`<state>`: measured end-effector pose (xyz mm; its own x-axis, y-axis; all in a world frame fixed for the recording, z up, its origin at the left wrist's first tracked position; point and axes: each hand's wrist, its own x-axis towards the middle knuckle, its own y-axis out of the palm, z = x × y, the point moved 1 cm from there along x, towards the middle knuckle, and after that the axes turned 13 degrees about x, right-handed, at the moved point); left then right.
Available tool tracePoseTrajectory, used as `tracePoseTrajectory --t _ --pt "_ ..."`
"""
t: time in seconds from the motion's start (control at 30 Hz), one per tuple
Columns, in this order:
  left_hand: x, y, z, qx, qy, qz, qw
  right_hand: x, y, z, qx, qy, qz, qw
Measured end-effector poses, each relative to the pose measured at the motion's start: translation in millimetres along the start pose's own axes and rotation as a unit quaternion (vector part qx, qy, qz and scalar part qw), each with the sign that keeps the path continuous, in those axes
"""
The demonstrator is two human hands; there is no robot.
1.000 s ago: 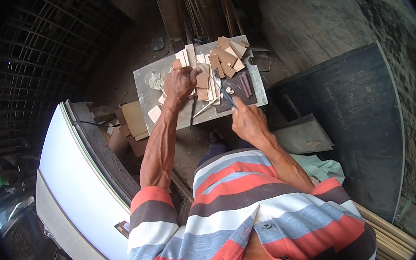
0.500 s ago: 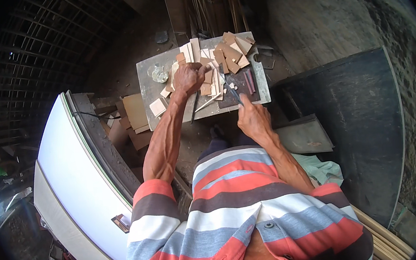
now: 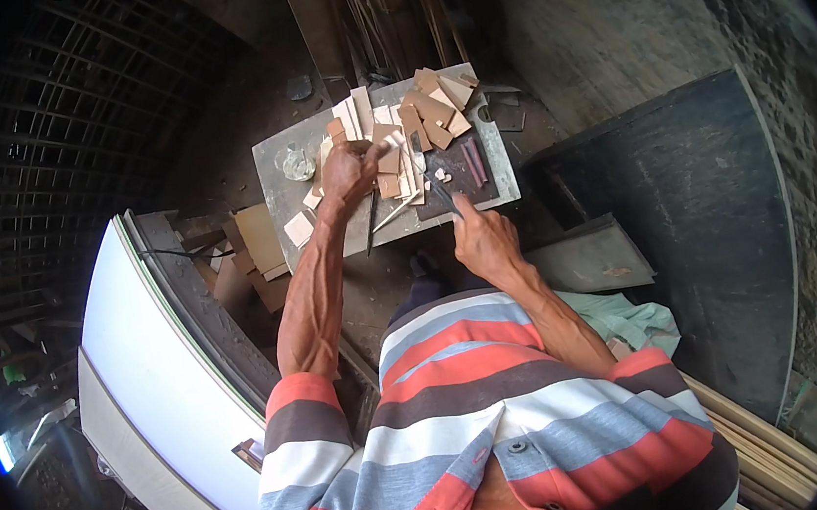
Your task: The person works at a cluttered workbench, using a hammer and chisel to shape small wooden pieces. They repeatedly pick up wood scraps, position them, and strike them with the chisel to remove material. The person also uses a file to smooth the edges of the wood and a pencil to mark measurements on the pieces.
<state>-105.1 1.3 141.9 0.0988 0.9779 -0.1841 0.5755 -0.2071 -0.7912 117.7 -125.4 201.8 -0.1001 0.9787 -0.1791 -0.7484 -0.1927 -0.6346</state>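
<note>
My left hand (image 3: 350, 174) is closed over the wood pieces in the middle of the low table (image 3: 274, 184), thumb pointing right. A pale bit of wood shows by its thumb tip; what the fingers hold is hidden. My right hand (image 3: 488, 243) is wrapped round a slim dark-bladed tool (image 3: 439, 193) at the table's near edge. The blade points away and slightly left, over a dark board (image 3: 486, 189). Small pale wood chips (image 3: 443, 175) lie beside the blade. Brown and pale wood pieces (image 3: 429, 108) are heaped beyond both hands.
Two dark red sticks (image 3: 474, 160) lie on the dark board. A clear dish (image 3: 296, 162) with whitish stuff stands at the table's left. A large white panel (image 3: 157, 348) leans at left, a black panel (image 3: 680, 219) at right. Wooden strips (image 3: 761, 437) lie at lower right.
The view has shifted a little. The blade reached farther over the wood pieces before; now it looks shorter, its tip nearer the dark board. My left hand stays at the same pieces.
</note>
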Motion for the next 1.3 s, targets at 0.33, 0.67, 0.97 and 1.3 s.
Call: tracePoseTrajectory --t 0.33,0.67,0.97,1.3 --pt "-2.9 -0.5 -24.2 0.097 0.059 -0.074 0.991 -10.7 -20.7 11.2 -0.013 0.041 0.033 0.999" --pt "-1.7 9.7 -27.2 0.179 0.062 -0.090 0.978 25.4 -17.0 18.0 -0.046 0.047 0.057 0.996" --pt "-15.4 8.9 -24.4 0.192 0.092 -0.098 0.972 33.2 -16.6 23.3 -0.027 0.077 0.076 0.994" --pt "3.0 6.8 -18.4 0.151 0.060 -0.053 0.985 6.0 -19.1 11.6 -0.023 0.064 0.050 0.996"
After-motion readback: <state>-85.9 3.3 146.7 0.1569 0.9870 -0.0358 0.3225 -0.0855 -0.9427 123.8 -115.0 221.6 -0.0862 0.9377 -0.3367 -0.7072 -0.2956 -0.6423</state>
